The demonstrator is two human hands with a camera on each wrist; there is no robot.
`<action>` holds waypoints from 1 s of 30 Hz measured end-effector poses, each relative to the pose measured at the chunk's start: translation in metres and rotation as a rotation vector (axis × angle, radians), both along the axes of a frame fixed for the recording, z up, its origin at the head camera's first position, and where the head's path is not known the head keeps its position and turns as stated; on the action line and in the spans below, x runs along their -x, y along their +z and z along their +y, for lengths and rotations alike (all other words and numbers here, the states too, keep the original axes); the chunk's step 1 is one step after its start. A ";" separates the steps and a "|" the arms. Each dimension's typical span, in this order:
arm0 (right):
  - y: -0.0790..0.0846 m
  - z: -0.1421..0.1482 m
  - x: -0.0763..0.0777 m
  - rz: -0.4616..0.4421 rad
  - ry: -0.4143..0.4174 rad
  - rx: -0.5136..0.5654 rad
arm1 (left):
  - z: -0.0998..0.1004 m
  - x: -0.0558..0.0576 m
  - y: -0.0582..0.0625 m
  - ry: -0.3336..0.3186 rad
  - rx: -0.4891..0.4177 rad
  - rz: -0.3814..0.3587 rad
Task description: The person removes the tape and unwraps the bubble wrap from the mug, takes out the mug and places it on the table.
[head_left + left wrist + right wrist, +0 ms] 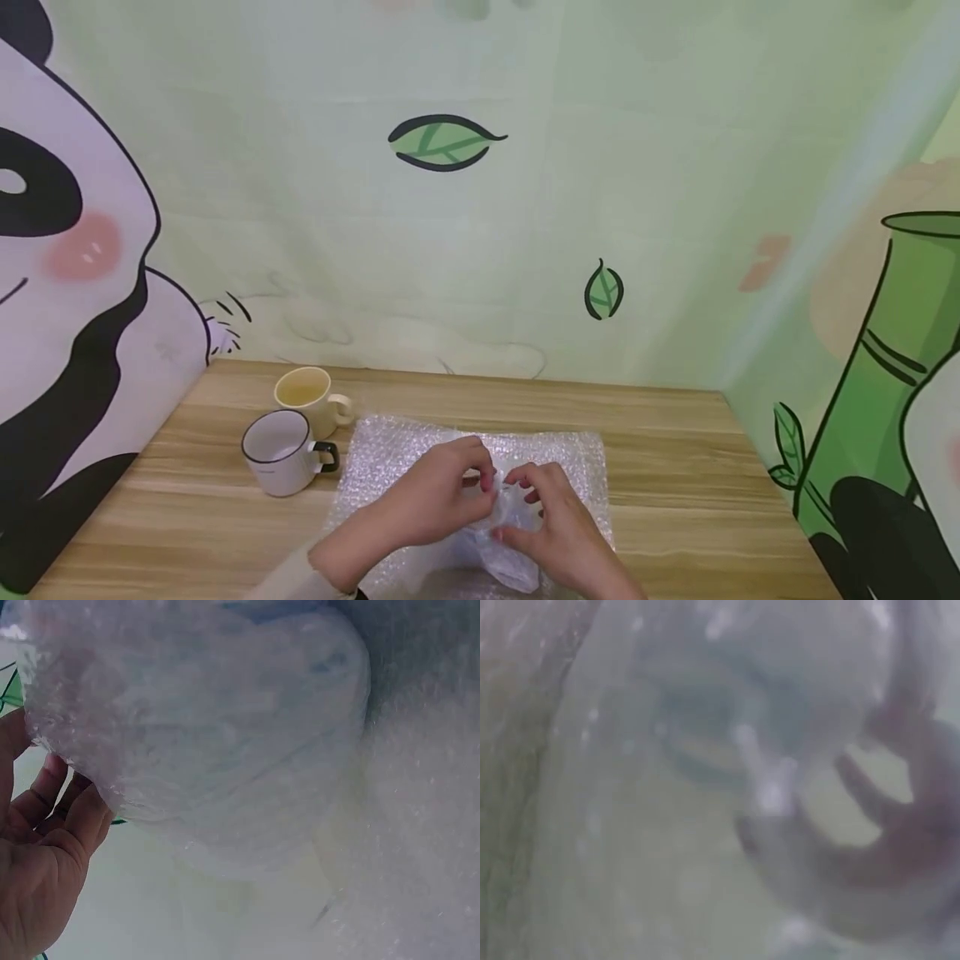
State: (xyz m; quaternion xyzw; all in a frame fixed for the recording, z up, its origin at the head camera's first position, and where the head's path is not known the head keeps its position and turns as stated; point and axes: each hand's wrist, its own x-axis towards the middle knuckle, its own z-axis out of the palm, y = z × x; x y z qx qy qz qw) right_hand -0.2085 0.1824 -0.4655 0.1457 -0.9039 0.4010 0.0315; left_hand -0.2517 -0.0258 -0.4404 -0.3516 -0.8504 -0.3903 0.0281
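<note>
One plastic bundle [513, 567] is over the bubble wrap [397, 450], probably for padding. The left hand [442, 492] has fingers pinching its top; the right hand [562, 529] has fingers curved round its side, seemingly steadying it. Bench [675, 500] mugs [277, 471] stand aside.

wood-grain table [675, 483], yellow mug [318, 414], white mug [279, 473], bubble-wrap sheet [386, 454]
</note>
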 end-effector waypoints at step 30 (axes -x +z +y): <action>-0.004 -0.001 0.000 0.038 0.088 -0.100 | -0.062 -0.013 0.000 0.207 -0.440 -0.231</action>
